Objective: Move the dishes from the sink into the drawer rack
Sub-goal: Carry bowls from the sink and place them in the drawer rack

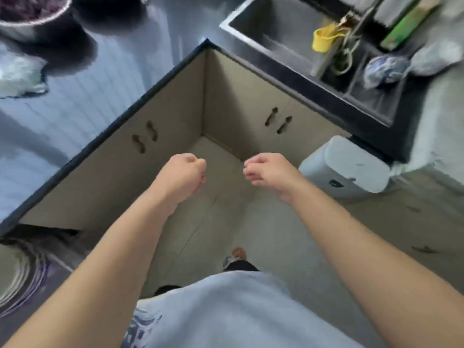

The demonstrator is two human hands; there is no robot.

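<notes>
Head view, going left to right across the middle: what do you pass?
Left cupboard handles → left hand → right hand → white bin. Both hands hold nothing.

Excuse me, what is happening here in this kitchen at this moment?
A person stands in the corner of a kitchen counter, both arms out in front. The left hand is curled into a fist and holds nothing; the right hand hangs with loosely curled fingers, also holding nothing. The sink lies up to the right, with blue-patterned dishes in its smaller compartment. No dish has been picked up at this moment.
</notes>
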